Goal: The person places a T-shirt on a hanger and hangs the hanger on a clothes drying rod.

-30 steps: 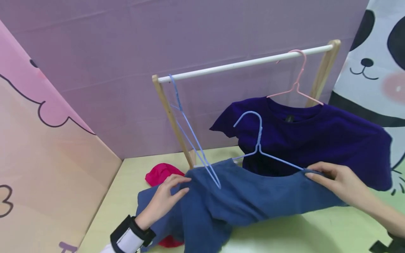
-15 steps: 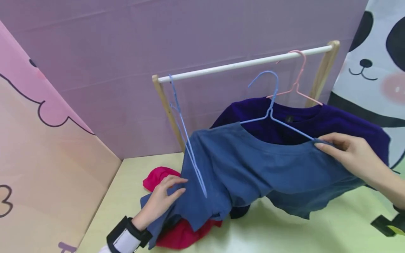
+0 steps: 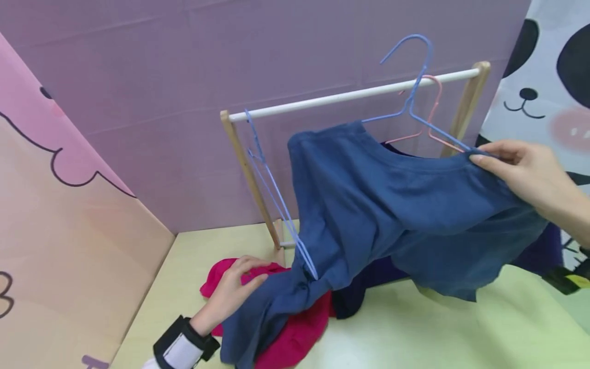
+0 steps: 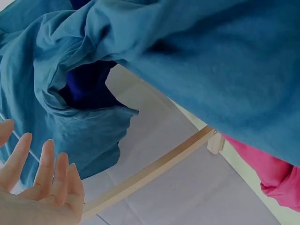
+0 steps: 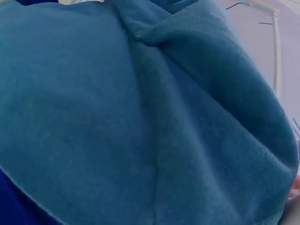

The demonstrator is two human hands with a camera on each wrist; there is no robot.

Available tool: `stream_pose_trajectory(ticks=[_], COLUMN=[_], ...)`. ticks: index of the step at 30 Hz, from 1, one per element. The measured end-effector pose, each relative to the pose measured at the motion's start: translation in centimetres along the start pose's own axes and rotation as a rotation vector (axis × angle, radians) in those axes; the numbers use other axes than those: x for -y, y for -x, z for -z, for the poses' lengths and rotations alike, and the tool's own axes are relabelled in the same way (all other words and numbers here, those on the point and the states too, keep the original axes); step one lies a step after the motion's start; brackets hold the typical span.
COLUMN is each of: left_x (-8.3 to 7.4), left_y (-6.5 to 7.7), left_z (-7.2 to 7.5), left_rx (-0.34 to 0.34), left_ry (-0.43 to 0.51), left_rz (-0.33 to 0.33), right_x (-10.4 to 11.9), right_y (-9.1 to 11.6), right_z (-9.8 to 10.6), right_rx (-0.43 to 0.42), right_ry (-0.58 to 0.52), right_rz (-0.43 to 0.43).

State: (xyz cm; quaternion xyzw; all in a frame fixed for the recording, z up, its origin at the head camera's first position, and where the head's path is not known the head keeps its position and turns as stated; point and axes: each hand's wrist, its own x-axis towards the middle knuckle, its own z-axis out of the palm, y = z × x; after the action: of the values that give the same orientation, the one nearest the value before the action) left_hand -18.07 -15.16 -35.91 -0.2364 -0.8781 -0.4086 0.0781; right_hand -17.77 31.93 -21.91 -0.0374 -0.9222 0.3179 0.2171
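A blue T-shirt (image 3: 428,200) hangs on a blue wire hanger (image 3: 410,100), whose hook stands above the white rail in the head view. With thumb and fingers my right hand (image 3: 534,171) pinches the shirt's right shoulder together with the hanger's arm. Its fabric (image 5: 140,122) fills most of the right wrist view. My left hand (image 3: 235,289) hovers at the shirt's lower left, fingers relaxed and holding nothing; the left wrist view shows that hand (image 4: 44,192) with spread fingers near a sleeve. Another blue wire hanger (image 3: 281,200) hangs on the rail's left end, its lower part in front of the shirt.
The clothes rack has a white rail (image 3: 355,95) and wooden posts (image 3: 251,179). A pink hanger (image 3: 433,110) bears a dark purple T-shirt (image 3: 546,248), mostly hidden behind the blue one. Red cloth (image 3: 306,333) lies on the pale table (image 3: 184,271).
My right hand has raised the blue T-shirt and its hanger up and to the right, bringing the hook above rail height. The left hand has shifted slightly down, and the shirt has slid away from it.
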Motion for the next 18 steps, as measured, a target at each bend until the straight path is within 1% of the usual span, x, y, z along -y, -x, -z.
stream_pose_trajectory(ticks=[3, 6, 10, 14, 18], left_x=[0.2, 0.4, 0.6, 0.7, 1.0], left_y=[0.0, 0.0, 0.2, 0.2, 0.1], left_z=[-0.1, -0.1, -0.2, -0.2, -0.1], left_rx=[0.011, 0.017, 0.021, 0.025, 0.026], left_ry=[0.01, 0.013, 0.007, 0.007, 0.001], left_rz=[0.028, 0.045, 0.051, 0.062, 0.078], right_x=[0.1, -0.1, -0.6, -1.3, -1.9], right_y=[-0.6, -0.8, -0.6, -0.3, -0.1], right_z=[-0.2, -0.9, -1.8, -2.5, -3.1], right_rx=[-0.013, -0.017, 0.004, 0.027, 0.03], right_ry=[-0.011, -0.02, -0.016, -0.038, -0.062], right_rz=[0.017, 0.03, 0.034, 0.04, 0.055])
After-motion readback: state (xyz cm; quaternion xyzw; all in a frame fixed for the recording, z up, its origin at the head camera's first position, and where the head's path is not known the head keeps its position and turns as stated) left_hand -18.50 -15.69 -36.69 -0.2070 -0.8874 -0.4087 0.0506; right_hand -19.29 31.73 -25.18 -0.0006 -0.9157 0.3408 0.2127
